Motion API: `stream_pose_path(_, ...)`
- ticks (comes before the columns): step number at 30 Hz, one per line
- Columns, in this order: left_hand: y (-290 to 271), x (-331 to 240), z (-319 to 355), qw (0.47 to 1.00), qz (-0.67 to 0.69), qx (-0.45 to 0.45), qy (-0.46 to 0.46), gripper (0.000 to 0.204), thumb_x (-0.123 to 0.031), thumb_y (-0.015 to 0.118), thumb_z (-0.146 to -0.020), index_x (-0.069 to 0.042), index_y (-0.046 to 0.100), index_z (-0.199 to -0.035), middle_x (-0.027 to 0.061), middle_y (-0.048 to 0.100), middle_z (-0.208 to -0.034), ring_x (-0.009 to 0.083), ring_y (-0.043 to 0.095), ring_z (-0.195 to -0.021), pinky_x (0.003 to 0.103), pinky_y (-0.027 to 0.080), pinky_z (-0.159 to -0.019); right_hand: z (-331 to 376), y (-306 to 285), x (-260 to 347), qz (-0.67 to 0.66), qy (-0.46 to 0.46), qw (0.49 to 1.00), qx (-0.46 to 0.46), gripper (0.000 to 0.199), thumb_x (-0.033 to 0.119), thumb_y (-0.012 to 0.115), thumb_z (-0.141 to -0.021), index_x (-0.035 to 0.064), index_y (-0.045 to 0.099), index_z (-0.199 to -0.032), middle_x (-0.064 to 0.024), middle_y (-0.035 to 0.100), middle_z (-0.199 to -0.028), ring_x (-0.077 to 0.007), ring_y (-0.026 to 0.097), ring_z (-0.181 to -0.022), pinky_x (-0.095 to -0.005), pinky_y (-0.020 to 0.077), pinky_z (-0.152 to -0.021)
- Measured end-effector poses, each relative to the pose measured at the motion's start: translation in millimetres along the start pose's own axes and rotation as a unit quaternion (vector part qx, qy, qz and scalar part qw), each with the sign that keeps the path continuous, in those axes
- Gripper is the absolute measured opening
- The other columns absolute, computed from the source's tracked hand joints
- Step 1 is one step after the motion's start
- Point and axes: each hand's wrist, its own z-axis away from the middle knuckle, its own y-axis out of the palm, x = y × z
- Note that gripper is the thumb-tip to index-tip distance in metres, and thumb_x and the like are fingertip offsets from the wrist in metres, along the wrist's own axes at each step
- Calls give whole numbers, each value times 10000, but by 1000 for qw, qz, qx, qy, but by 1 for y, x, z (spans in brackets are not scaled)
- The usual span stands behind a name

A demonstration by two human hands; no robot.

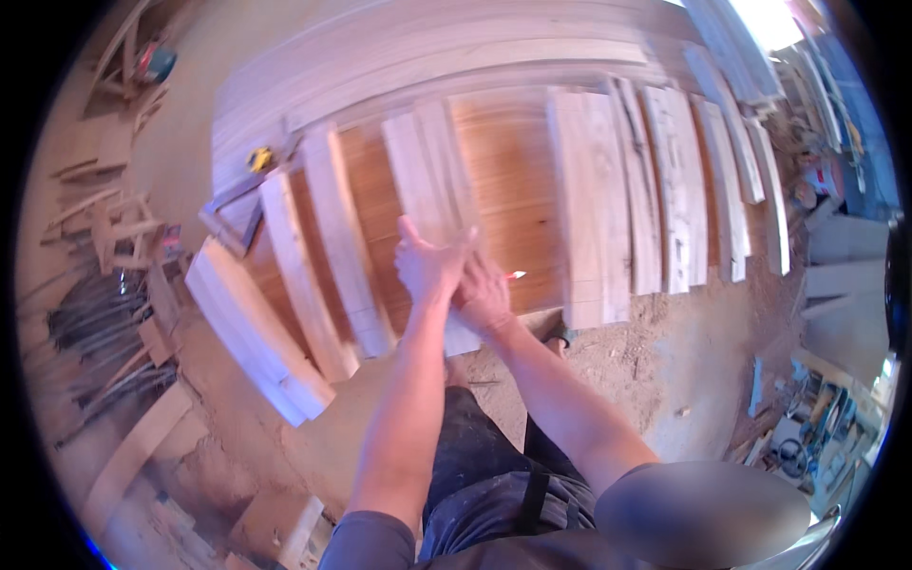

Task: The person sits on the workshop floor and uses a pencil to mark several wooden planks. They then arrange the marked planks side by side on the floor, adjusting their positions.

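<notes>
My left hand [429,271] is over the near part of a set of pale wooden boards [427,161] lying side by side. Its fingers reach to the boards' left side and its thumb to the right; motion blurs the grip. Close against it, my right hand [483,296] is closed at the boards' right side. A slim red pencil [514,275] with a whitish tip sticks out of that hand to the right. Part of the right hand is hidden behind the left. Under the boards is a brown wooden surface [513,180].
More pale boards [589,209] lie in rows to the right, and others [256,328] to the left. A yellow tape measure [259,159] and a dark square-shaped tool [242,209] are at the far left. Long planks [427,57] stretch across the back. Wood scraps [123,228] litter the left floor.
</notes>
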Motion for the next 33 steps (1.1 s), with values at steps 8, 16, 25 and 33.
stream_pose_path(8, 41, -38, 25, 985, -148, -29, -87, 1281, -512, 853, -708, -72, 102, -1647, 361, 242, -1536, 497, 269, -1451, 585, 254, -1189, 36, -168, -138, 87, 197, 971, -107, 285, -19, 635, -767, 83, 731, -1016, -134, 705, -915, -336, 677, -874, -422, 566, -776)
stream_pose_path(16, 54, -33, 16, 977, -185, -62, -89, 1224, -467, 809, -709, -77, 124, -1646, 338, 288, -1491, 479, 289, -1420, 573, 263, -1178, -63, -241, -316, 280, 304, 895, -167, 276, 69, 643, -821, 100, 675, -1093, -151, 648, -1056, -345, 603, -1051, -470, 508, -889)
stream_pose_path(25, 45, -46, 18, 981, -140, -69, -114, 1264, -429, 871, -653, -71, 165, -1640, 287, 347, -1458, 425, 333, -1388, 539, 317, -1161, -75, -245, -338, 267, 295, 910, -114, 359, 104, 682, -827, 103, 611, -1179, -140, 592, -1050, -349, 585, -1056, -463, 499, -891)
stream_pose_path(33, 17, -127, -54, 997, 34, -43, 59, 1236, -378, 895, -623, -39, 252, -1623, 321, 438, -1417, 467, 424, -1335, 516, 358, -1153, -76, -247, -341, 284, 328, 896, -97, 389, 62, 676, -795, 109, 597, -1173, -149, 584, -1032, -365, 580, -1022, -490, 491, -870)
